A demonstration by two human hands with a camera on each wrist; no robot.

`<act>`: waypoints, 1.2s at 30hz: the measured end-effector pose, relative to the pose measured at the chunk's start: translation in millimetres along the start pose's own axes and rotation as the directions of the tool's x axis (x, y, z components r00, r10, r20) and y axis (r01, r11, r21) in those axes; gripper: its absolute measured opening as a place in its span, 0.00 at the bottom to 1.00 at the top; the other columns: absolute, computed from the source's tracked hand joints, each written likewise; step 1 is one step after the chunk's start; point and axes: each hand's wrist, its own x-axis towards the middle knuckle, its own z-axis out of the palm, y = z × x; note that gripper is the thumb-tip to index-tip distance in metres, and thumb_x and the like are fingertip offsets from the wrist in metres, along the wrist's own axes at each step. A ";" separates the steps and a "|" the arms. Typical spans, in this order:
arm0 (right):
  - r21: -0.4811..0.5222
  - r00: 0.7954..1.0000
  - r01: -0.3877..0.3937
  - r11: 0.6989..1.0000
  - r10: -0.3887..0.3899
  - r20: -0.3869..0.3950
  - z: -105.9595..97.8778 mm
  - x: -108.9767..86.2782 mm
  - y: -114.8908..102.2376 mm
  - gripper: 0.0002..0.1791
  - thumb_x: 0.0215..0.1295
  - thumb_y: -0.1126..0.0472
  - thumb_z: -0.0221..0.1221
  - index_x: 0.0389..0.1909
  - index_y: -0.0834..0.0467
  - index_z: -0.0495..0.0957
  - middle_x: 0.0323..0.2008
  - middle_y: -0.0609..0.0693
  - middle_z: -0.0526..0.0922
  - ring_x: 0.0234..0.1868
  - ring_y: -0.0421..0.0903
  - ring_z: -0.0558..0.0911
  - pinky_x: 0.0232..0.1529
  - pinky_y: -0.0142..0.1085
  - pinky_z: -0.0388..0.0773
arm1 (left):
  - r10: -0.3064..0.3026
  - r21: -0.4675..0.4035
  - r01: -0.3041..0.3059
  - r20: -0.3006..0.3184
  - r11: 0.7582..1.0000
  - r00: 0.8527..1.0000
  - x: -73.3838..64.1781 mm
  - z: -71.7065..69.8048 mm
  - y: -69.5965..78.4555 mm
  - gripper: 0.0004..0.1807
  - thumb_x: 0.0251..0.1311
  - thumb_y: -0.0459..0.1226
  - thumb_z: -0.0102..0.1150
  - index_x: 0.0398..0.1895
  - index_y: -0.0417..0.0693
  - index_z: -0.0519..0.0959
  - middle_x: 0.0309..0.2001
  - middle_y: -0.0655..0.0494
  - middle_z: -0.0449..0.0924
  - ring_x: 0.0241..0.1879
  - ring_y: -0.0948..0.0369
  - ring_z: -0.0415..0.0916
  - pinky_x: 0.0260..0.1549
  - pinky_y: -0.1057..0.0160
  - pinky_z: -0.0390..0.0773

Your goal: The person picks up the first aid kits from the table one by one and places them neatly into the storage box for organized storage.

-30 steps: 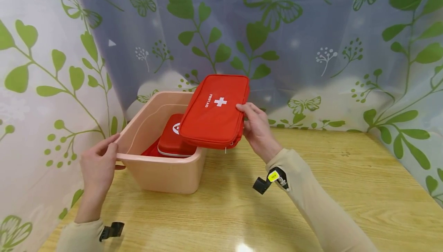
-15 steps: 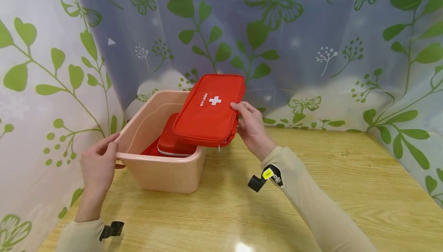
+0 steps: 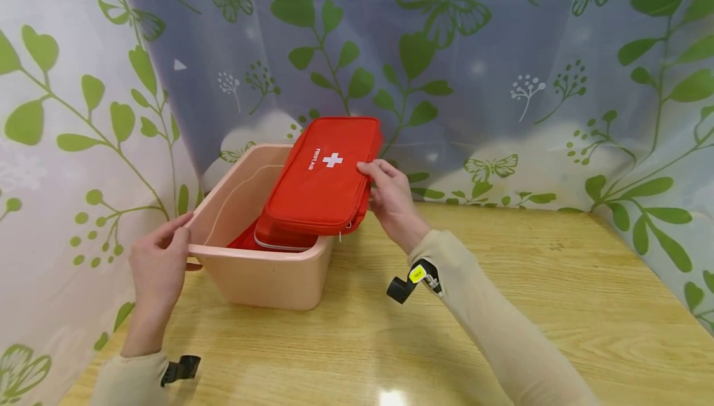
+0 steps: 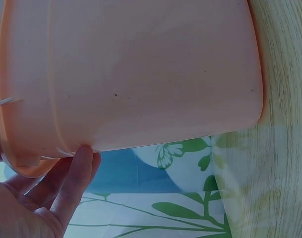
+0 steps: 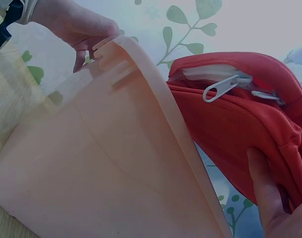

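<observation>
My right hand (image 3: pixel 393 201) grips the right edge of a flat red first aid bag (image 3: pixel 323 176), thumb on top and fingers underneath. The bag is tilted over the right part of a pink plastic bin (image 3: pixel 268 279), and its front carries a white cross. Inside the bin lies a smaller red case (image 3: pixel 281 235) with a pale zip line, mostly hidden under the bag. My left hand (image 3: pixel 162 263) holds the bin's near left rim. The right wrist view shows the bag's zipper pull (image 5: pixel 221 89) beside the rim, with the zip partly parted.
The bin stands on a wooden table (image 3: pixel 502 282), close to a patterned curtain (image 3: pixel 67 176) on the left. Another curtain (image 3: pixel 491 83) with green leaves and butterflies hangs behind the table. More red fabric (image 3: pixel 242 242) shows at the bin's near left corner.
My right hand has carried the first aid bag leftward, farther over the bin, so it covers more of the smaller red case. My left hand has stayed on the rim.
</observation>
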 end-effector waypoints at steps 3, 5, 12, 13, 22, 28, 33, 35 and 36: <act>-0.013 1.000 0.006 1.000 -0.006 0.008 2.9 2.1 1.3 0.07 0.66 0.62 0.60 0.29 0.56 0.74 0.39 0.52 0.78 0.24 0.45 0.79 0.23 0.32 0.80 | 0.001 0.002 -0.001 -0.006 1.000 1.000 -0.5 -0.1 -0.1 0.20 0.69 0.44 0.49 0.59 0.51 0.81 0.52 0.41 0.80 0.29 0.71 0.80 0.19 0.65 0.84; -0.023 1.000 0.012 1.000 -0.012 0.009 4.6 3.3 2.1 0.07 0.65 0.62 0.61 0.29 0.56 0.74 0.38 0.52 0.78 0.25 0.45 0.79 0.23 0.33 0.80 | 0.002 0.003 -0.002 -0.007 1.000 1.000 -0.5 0.1 -0.2 0.20 0.69 0.44 0.49 0.59 0.52 0.81 0.52 0.41 0.81 0.29 0.71 0.80 0.19 0.65 0.84; -0.037 1.000 0.026 0.999 -0.026 0.015 10.7 6.6 4.2 0.06 0.66 0.62 0.60 0.29 0.56 0.74 0.36 0.52 0.79 0.27 0.45 0.81 0.22 0.33 0.81 | 0.006 -0.002 -0.006 -0.014 1.000 1.000 -0.1 0.4 -0.8 0.20 0.69 0.43 0.49 0.59 0.52 0.82 0.51 0.41 0.81 0.30 0.71 0.79 0.19 0.65 0.84; -0.039 1.000 0.027 0.999 -0.027 0.015 11.4 7.0 4.6 0.06 0.66 0.62 0.60 0.29 0.56 0.74 0.36 0.52 0.79 0.27 0.45 0.81 0.23 0.33 0.82 | 0.008 -0.001 -0.008 -0.014 1.000 1.000 -0.1 0.4 -0.9 0.20 0.69 0.43 0.49 0.59 0.51 0.82 0.51 0.40 0.81 0.30 0.72 0.79 0.19 0.65 0.84; -0.067 0.999 0.041 0.997 -0.040 0.020 20.8 11.2 8.3 0.06 0.64 0.63 0.61 0.29 0.56 0.74 0.34 0.52 0.79 0.28 0.45 0.82 0.24 0.33 0.83 | 0.010 0.004 -0.010 -0.006 1.000 1.000 -0.7 0.1 -0.4 0.20 0.69 0.43 0.48 0.59 0.51 0.81 0.52 0.40 0.80 0.30 0.71 0.79 0.19 0.65 0.84; -0.135 0.998 0.061 0.989 -0.058 0.020 27.9 13.8 11.6 0.05 0.63 0.64 0.61 0.30 0.56 0.75 0.33 0.51 0.77 0.28 0.43 0.80 0.22 0.34 0.82 | -0.003 0.010 0.003 0.002 1.000 1.000 -2.7 0.1 0.8 0.21 0.70 0.44 0.48 0.60 0.50 0.80 0.53 0.41 0.80 0.30 0.71 0.79 0.20 0.66 0.84; -0.177 0.996 0.089 0.980 -0.084 0.036 32.5 17.1 13.9 0.05 0.63 0.64 0.61 0.30 0.56 0.75 0.34 0.50 0.75 0.28 0.43 0.78 0.22 0.34 0.82 | -0.005 0.000 0.005 -0.008 1.000 1.000 -1.4 0.2 1.1 0.20 0.69 0.43 0.49 0.59 0.51 0.81 0.52 0.40 0.80 0.29 0.71 0.79 0.19 0.65 0.84; -0.188 0.995 0.096 0.977 -0.090 0.037 33.7 17.7 14.9 0.05 0.63 0.63 0.61 0.30 0.56 0.75 0.34 0.50 0.75 0.28 0.43 0.78 0.22 0.34 0.82 | -0.002 -0.005 0.002 -0.016 1.000 1.000 -0.5 0.4 1.0 0.20 0.68 0.42 0.49 0.58 0.51 0.82 0.52 0.40 0.81 0.29 0.71 0.79 0.18 0.65 0.83; -0.193 0.995 0.099 0.976 -0.093 0.036 34.3 18.2 15.5 0.05 0.63 0.63 0.61 0.30 0.56 0.75 0.34 0.50 0.75 0.28 0.43 0.79 0.21 0.34 0.82 | 0.001 -0.007 -0.002 -0.019 1.000 1.000 -0.3 0.4 0.9 0.20 0.68 0.42 0.49 0.58 0.51 0.82 0.51 0.39 0.81 0.29 0.71 0.79 0.17 0.64 0.83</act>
